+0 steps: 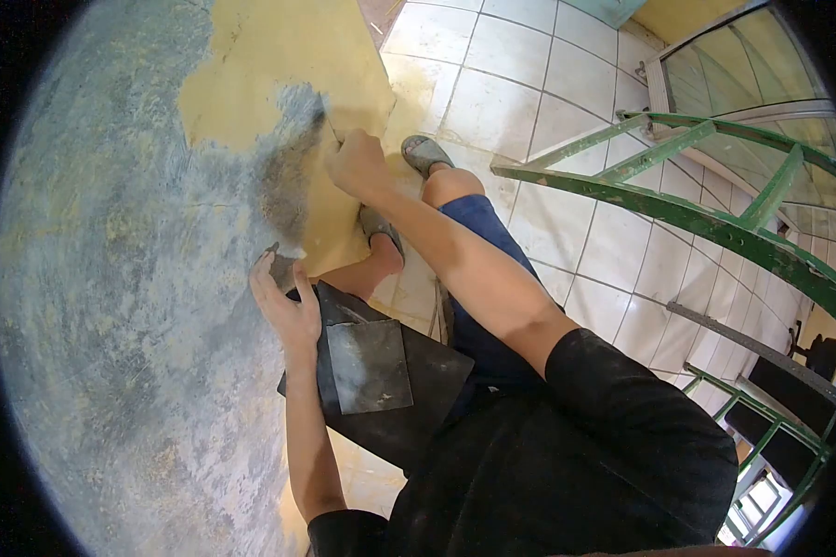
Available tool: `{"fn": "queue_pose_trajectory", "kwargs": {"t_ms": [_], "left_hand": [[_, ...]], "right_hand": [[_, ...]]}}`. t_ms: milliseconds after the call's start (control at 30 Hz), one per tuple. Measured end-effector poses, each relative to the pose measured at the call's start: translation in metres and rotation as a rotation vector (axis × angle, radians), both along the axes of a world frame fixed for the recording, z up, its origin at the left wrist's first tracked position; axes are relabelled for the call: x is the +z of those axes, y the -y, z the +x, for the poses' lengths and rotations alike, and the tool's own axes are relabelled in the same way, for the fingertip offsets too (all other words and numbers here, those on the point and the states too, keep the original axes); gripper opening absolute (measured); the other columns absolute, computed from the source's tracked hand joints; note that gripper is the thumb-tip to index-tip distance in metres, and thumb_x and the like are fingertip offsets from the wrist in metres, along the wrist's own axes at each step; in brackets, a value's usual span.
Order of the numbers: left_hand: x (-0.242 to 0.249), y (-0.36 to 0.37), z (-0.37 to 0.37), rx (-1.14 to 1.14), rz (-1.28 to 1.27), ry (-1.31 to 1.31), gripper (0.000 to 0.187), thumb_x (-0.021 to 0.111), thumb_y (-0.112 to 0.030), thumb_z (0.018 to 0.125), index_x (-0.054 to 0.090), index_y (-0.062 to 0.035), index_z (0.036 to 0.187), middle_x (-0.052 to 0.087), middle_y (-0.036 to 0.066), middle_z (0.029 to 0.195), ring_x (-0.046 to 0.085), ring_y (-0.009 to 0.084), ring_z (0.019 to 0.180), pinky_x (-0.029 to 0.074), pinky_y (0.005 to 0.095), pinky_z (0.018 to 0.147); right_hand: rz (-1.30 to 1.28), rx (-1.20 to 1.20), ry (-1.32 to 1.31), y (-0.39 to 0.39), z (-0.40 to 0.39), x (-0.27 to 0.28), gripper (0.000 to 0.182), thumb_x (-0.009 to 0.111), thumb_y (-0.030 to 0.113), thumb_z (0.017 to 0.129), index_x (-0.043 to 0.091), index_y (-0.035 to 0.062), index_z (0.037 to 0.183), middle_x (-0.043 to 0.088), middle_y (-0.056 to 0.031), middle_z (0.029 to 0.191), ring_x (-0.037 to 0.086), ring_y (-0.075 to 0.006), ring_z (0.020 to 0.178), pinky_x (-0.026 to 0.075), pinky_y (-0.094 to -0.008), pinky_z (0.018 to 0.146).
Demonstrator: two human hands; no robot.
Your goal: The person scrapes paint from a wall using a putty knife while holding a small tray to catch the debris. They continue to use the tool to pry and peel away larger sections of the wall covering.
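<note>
My right hand [355,165] is closed in a fist near the yellow part of the wall [279,56]. A thin, dark blade-like edge shows beside its fingers, but the kind of tool is hidden. Lower down, the fingers and thumb of my left hand [291,306] curve around a small dark grey flat piece [288,271] close to the wall. Between the hands lies a dark grey damp-looking patch [288,186]. Beside my left forearm is a black board [437,362], with a grey, smeared square plate [370,367] lying on it.
A green metal ladder-like frame [659,206] lies across the right side, with another green frame [762,408] below. White floor tiles [492,56] surround my sandalled feet [424,153]. Framed glass panels [734,65] stand at the upper right.
</note>
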State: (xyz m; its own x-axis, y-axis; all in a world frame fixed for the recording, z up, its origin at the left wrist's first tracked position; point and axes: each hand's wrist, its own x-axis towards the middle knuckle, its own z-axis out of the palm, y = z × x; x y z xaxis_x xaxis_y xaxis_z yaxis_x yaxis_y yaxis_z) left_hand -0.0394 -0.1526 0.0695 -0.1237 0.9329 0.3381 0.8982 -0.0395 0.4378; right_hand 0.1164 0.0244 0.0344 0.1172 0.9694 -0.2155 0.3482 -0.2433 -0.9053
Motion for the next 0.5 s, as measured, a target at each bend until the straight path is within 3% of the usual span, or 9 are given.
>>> {"fn": "queue_pose_trajectory", "kwargs": {"t_ms": [133,233,500], "left_hand": [[-0.001,0.001,0.000,0.001,0.001,0.015,0.038,0.064,-0.018,0.094,0.052,0.0034,0.123,0.056,0.024,0.125,0.051,0.0421,0.118,0.039,0.0488,0.103],[-0.002,0.002,-0.001,0.018,-0.014,-0.007,0.038,0.064,-0.018,0.094,0.052,0.0033,0.123,0.056,0.024,0.125,0.051,0.0419,0.118,0.039,0.0488,0.103],[-0.002,-0.001,-0.003,0.013,-0.016,0.011,0.038,0.064,-0.017,0.093,0.052,0.0030,0.123,0.056,0.024,0.125,0.052,0.0418,0.118,0.039,0.0486,0.103]], "right_hand": [[-0.035,0.001,0.011,0.010,-0.001,0.020,0.029,0.061,0.021,0.083,0.069,-0.0067,0.085,0.067,-0.0329,0.083,0.070,-0.0448,0.084,0.056,-0.0474,0.077],[-0.017,0.012,-0.057,-0.010,0.005,-0.006,0.030,0.063,0.022,0.082,0.069,-0.0070,0.084,0.068,-0.0326,0.083,0.070,-0.0437,0.085,0.056,-0.0471,0.077],[-0.016,0.023,-0.065,-0.007,0.008,-0.001,0.028,0.061,0.020,0.081,0.069,-0.0066,0.083,0.066,-0.0326,0.080,0.070,-0.0424,0.081,0.054,-0.0467,0.074]]}}
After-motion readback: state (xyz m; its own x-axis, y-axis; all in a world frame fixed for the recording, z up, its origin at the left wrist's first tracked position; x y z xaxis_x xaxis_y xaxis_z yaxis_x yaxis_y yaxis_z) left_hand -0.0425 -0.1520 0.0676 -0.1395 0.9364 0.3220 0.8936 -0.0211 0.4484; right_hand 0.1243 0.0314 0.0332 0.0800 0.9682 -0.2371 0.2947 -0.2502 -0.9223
